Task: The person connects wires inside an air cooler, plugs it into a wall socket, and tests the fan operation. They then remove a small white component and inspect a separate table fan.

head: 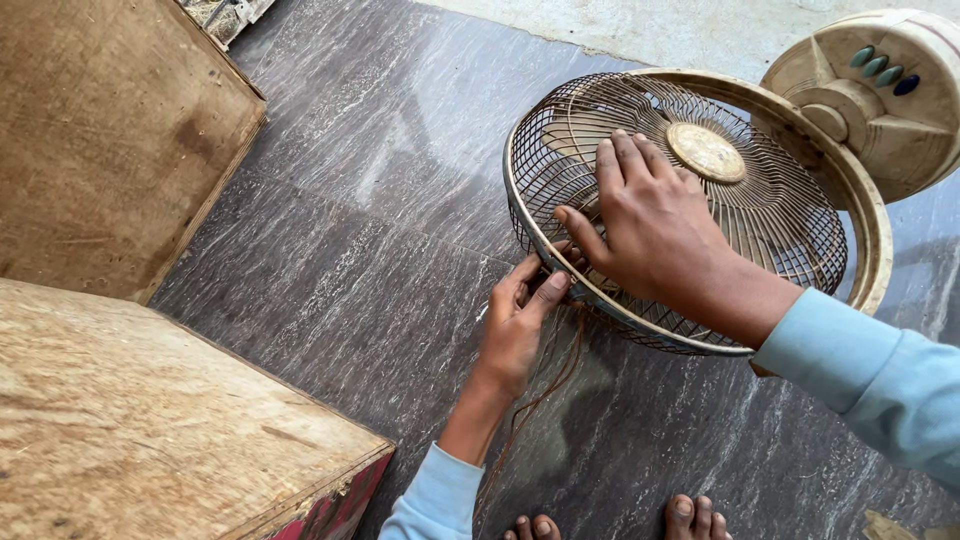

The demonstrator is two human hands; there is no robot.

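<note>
— Where's the left hand (515, 320)?
— Lower centre, fingers pinching the fan guard's (690, 200) near rim, thin wire (545, 385) trailing below.
— And the right hand (655, 225)?
— Spread flat on the grille, centre-right. The guard lies tilted, up-right of both hands.

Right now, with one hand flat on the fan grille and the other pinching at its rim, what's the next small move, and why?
Probably keep the right hand pressing the fan grille steady and work the left hand a little further along the rim. Its fingertips pinch the rim edge right where the thin brown wire hangs.
</note>
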